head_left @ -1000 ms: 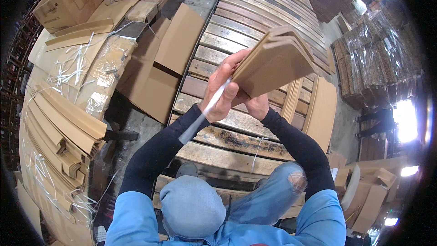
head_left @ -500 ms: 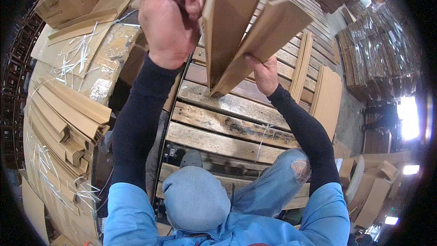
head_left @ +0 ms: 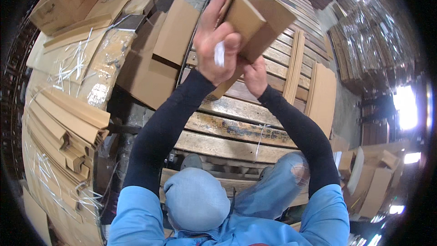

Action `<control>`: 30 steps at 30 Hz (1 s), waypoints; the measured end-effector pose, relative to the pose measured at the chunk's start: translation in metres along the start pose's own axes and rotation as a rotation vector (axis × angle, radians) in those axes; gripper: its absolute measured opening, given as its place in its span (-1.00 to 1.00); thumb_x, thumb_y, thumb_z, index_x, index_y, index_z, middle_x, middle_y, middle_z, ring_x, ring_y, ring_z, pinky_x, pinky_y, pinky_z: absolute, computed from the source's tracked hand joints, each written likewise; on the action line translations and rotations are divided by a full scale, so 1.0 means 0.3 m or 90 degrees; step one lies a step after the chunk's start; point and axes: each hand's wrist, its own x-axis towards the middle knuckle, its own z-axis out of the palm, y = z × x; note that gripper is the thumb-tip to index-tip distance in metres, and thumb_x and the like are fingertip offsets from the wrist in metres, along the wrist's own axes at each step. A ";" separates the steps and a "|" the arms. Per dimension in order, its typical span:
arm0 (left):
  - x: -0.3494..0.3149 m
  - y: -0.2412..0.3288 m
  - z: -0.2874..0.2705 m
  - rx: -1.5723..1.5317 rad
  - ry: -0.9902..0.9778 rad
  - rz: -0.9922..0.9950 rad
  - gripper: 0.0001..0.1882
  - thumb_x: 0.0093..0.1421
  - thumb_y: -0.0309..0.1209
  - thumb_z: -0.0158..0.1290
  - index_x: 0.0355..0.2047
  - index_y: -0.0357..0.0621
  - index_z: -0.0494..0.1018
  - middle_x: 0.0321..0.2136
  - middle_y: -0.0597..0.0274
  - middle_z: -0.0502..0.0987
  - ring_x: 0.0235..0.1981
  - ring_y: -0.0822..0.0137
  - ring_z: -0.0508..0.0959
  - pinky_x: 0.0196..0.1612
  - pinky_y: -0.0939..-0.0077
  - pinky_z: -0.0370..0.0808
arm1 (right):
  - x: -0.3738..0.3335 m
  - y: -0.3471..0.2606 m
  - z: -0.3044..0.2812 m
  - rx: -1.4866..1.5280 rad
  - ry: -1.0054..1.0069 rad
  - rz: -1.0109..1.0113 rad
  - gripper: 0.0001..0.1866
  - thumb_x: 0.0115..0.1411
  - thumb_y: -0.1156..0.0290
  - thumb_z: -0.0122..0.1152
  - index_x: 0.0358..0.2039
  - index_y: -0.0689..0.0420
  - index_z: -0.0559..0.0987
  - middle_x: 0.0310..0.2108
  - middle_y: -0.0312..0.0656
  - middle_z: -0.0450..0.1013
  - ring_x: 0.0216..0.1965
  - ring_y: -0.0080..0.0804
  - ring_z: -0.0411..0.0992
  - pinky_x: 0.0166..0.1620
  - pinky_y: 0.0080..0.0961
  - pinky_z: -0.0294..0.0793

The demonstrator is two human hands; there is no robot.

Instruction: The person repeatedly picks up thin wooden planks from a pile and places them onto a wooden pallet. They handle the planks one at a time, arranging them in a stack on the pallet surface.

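Note:
Several folded brown cardboard pieces (head_left: pixel 268 20), bent into V-shaped channels, are raised together at a tilt above the slatted wooden table (head_left: pixel 236 123). My left hand (head_left: pixel 214 54) is against their left side, with some fingers reaching along the outer face. A thin white strip (head_left: pixel 219 54) is held in that hand, its end showing by the thumb; the rest is hidden. My right hand (head_left: pixel 256 76) grips the cardboard pieces low on their right side, its fingers partly hidden behind them.
Stacked cardboard channels (head_left: pixel 68 127) and loose white straps (head_left: pixel 77 59) lie on the left. An open carton (head_left: pixel 66 2) stands at far left. Flat cardboard strips (head_left: pixel 295 66) and a cardboard stack (head_left: pixel 321 93) rest on the table's right side. A wrapped cardboard pile (head_left: pixel 373 41) stands beyond.
My left hand has moved right and down, from beside the cardboard pieces to against them. The pieces, spread apart before, are now closer together. My right hand has shifted slightly left.

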 end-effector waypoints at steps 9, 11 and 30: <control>-0.174 -0.071 -0.114 -0.096 -0.083 -0.389 -0.39 0.53 -0.03 -0.27 -0.12 -0.39 0.54 -0.24 0.13 0.63 -0.21 0.38 0.61 -0.12 0.45 0.54 | -0.012 -0.029 0.043 0.186 -0.016 0.062 -0.59 0.05 0.74 0.07 -0.06 0.25 0.60 -0.12 -0.23 0.60 -0.12 -0.46 0.53 0.01 -0.45 0.52; -0.213 -0.133 -0.116 -0.242 -0.008 -0.471 -0.46 0.52 -0.06 -0.22 -0.13 -0.31 0.56 -0.26 0.21 0.61 -0.23 0.44 0.58 -0.12 0.51 0.52 | -0.008 -0.058 0.051 0.138 -0.031 0.057 -0.61 0.02 0.71 0.07 -0.10 0.28 0.61 -0.15 -0.19 0.61 -0.14 -0.44 0.54 0.01 -0.43 0.54; -0.249 -0.339 -0.256 -0.020 -0.057 -0.510 -0.38 0.42 0.01 -0.09 0.19 -0.32 0.34 0.07 0.02 0.48 -0.02 0.14 0.52 0.10 0.18 0.45 | 0.116 -0.026 0.204 -0.061 0.125 -0.003 -0.52 0.04 0.56 0.22 -0.05 0.25 0.25 -0.14 0.10 0.33 0.01 0.06 0.38 0.12 -0.13 0.37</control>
